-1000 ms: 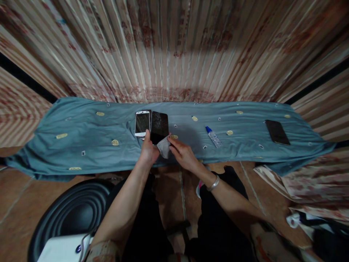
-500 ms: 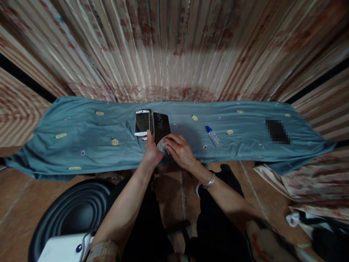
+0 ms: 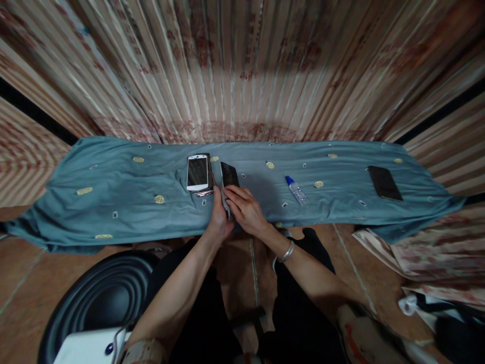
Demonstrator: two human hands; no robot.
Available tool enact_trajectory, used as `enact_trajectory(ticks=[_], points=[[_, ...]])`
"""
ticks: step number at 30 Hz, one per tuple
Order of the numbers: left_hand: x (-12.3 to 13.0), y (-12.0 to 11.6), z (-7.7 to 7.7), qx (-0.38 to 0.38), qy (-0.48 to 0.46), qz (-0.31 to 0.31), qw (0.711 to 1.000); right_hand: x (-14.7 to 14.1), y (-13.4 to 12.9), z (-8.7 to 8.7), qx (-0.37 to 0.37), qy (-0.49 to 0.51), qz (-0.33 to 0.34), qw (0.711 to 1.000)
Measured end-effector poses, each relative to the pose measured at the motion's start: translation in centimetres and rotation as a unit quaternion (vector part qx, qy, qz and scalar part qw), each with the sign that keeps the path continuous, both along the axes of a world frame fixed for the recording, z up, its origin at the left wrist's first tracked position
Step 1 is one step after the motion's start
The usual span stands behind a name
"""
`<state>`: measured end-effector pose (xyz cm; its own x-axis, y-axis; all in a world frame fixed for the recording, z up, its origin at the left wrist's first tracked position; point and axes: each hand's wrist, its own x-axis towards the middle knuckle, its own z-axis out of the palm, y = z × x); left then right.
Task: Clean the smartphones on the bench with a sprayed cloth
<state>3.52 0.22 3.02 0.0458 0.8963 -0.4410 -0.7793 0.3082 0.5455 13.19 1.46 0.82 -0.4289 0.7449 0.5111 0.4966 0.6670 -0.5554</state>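
Note:
A black phone (image 3: 229, 174) with a smudged, shiny face is held up on its edge, tilted, over the near side of the draped table. My left hand (image 3: 219, 215) grips it from the left and below, thumb along its side. Pressed to its lower part is my right hand (image 3: 244, 208), fingers bent around a grey cloth (image 3: 228, 206), which they mostly hide. Just left of the hands, a white phone (image 3: 197, 172) lies face up on top of other dark, flat phones (image 3: 206, 192).
A clear bottle with a blue cap (image 3: 296, 190) lies right of my hands on the teal cloth cover (image 3: 257, 151). Farther right is a dark flat phone-like object (image 3: 385, 183). A black round stool (image 3: 60, 303) stands at lower left, and a pleated curtain (image 3: 227, 76) hangs behind.
The black phone has turned from facing up to a steeper, edge-on tilt and shifted slightly right. My left hand moved right with it. The cloth is now mostly covered by my right fingers.

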Motion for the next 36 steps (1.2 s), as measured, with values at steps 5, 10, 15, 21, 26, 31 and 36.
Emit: enact_trajectory(ticks=[5, 10, 15, 21, 26, 31, 36], points=[[1.3, -0.6, -0.4, 0.020, -0.022, 0.003, 1.000, 0.8, 1.3, 0.0, 0.012, 0.011, -0.037, 0.999], [2.1, -1.0, -0.6, -0.003, 0.028, -0.031, 0.999, 1.6, 2.7, 0.0, 0.031, 0.019, -0.062, 0.997], [2.7, -1.6, -0.8, -0.008, 0.102, -0.046, 0.994, 2.7, 4.1, 0.0, 0.068, 0.016, -0.102, 0.992], [2.8, -2.1, -1.0, 0.010, 0.142, -0.069, 0.987, 4.0, 5.6, -0.1, 0.066, 0.016, -0.130, 0.989], [2.1, -2.1, -0.3, 0.018, 0.122, -0.083, 0.989, 5.0, 6.6, -0.6, 0.039, 0.039, -0.148, 0.988], [1.3, -1.8, 0.3, 0.023, 0.093, -0.075, 0.993, 5.0, 6.8, -1.1, 0.021, 0.042, -0.160, 0.986], [1.0, -1.4, 0.2, -0.002, 0.071, -0.063, 0.995, 4.0, 5.8, -1.1, 0.048, 0.023, -0.131, 0.990]])
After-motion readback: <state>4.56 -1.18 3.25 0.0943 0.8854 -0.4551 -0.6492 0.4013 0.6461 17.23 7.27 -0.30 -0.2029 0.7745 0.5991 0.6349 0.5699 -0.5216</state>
